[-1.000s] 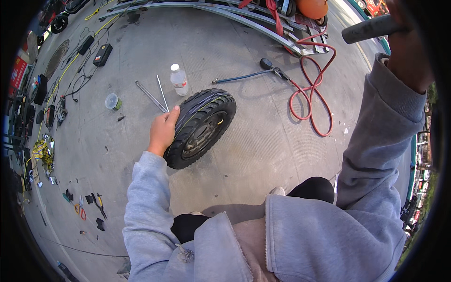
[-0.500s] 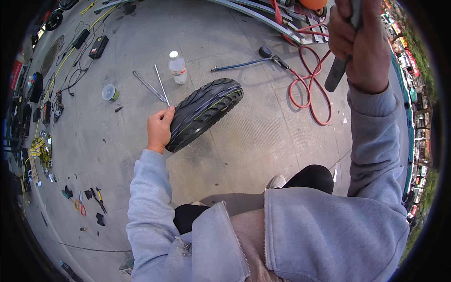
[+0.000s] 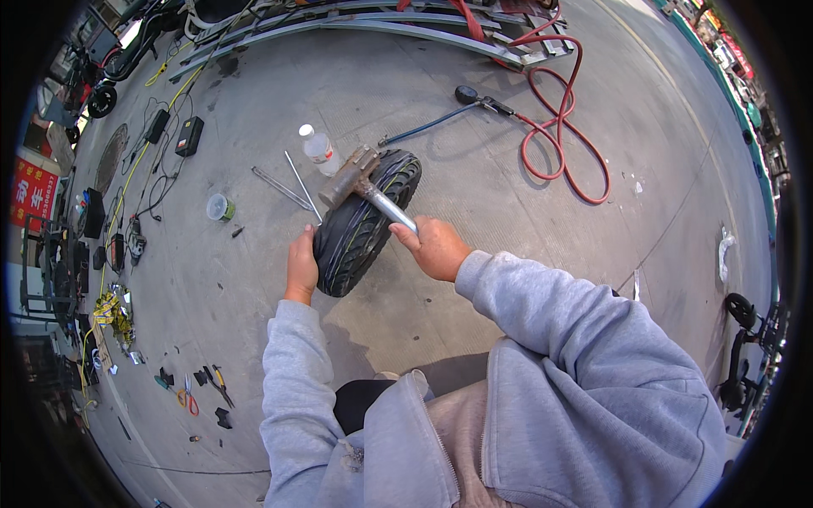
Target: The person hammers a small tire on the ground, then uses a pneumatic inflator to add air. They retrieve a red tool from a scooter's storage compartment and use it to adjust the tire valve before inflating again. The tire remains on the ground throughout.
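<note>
My right hand [image 3: 436,250] is closed round the silver handle of a hammer [image 3: 385,203], whose rusty metal head is on or just over the top of a black tyre [image 3: 356,250] with a treaded face. My left hand [image 3: 301,267] grips the tyre's near left side, thumb against it. Just behind the tyre stand a clear plastic bottle [image 3: 320,155] with a white cap and, to its left, two long metal bars [image 3: 279,186] lying on the concrete. A small clear tub [image 3: 220,207] is farther left.
A blue and red air hose [image 3: 561,169] with a gauge [image 3: 466,95] lies back right, below metal rails [image 3: 381,19]. Cables, black boxes [image 3: 190,135], a drill [image 3: 135,239], crumpled foil [image 3: 114,313] and pliers [image 3: 216,385] are at left. A scooter [image 3: 741,356] is at the right edge.
My right hand has swung the hammer from raised at the upper right down and left onto or just over the tyre. My left hand sits lower in the picture on the tyre.
</note>
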{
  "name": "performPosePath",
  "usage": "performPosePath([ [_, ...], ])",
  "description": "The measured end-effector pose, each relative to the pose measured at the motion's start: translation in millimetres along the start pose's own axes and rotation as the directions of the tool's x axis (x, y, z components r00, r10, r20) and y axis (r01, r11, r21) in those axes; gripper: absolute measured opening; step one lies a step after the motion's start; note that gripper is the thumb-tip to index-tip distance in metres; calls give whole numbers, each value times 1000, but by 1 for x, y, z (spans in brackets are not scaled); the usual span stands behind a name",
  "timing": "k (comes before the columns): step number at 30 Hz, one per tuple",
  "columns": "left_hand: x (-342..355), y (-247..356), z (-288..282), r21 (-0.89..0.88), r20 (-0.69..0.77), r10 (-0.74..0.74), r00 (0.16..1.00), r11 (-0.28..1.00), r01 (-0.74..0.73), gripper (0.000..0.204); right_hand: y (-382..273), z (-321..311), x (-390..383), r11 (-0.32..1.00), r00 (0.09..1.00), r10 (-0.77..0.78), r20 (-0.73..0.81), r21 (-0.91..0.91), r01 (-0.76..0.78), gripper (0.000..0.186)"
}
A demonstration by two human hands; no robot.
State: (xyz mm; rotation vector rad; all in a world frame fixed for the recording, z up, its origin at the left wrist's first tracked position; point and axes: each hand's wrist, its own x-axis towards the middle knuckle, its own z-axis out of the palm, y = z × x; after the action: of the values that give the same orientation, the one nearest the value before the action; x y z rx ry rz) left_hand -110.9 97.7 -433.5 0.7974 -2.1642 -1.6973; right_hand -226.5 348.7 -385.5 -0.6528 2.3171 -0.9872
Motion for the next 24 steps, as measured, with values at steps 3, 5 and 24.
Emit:
performPosePath([
  [3,9,4,16,-55,-52,-41,998,998,38,55,-19,10,-7,995,997,-53,58,85,48,62],
  [5,12,3,17,54,-153,-126,980,989,136,53,-28,14,-13,991,995,-65,81,121,55,62],
  [24,30,-46,-94,351,-59,-94,994,930,109,41,-179,-164,-4,809,912,-367,-186,420,411,42],
])
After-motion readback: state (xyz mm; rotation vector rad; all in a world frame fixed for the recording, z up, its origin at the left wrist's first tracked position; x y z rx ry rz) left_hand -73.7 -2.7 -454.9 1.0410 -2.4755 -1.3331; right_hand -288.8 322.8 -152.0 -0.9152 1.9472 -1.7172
